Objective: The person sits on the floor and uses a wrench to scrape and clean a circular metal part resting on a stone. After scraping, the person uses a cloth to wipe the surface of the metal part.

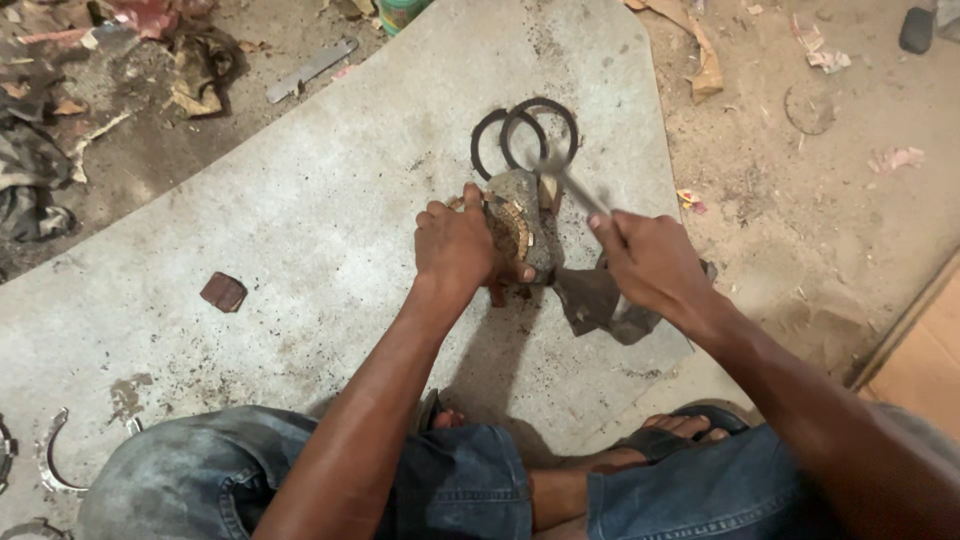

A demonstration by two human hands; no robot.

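My left hand point(455, 243) grips a dirty, greyish curved metal part point(524, 222) with a yellow-brown lining, held on edge on the concrete slab point(330, 180). In my right hand point(650, 262) is a thin metal tool point(566, 176), blurred with motion, its tip over the top of the part. Two dark metal rings point(522, 132) lie on the slab just beyond the part. A dark grey rag point(592, 300) lies under and beside my right hand.
A small reddish-brown block point(223, 292) lies on the slab to the left. Curved metal half-rings point(52, 462) sit at the lower left. A flat metal blade point(310, 69), rags and scraps litter the dirt at the top left. My sandalled feet point(680, 432) are below.
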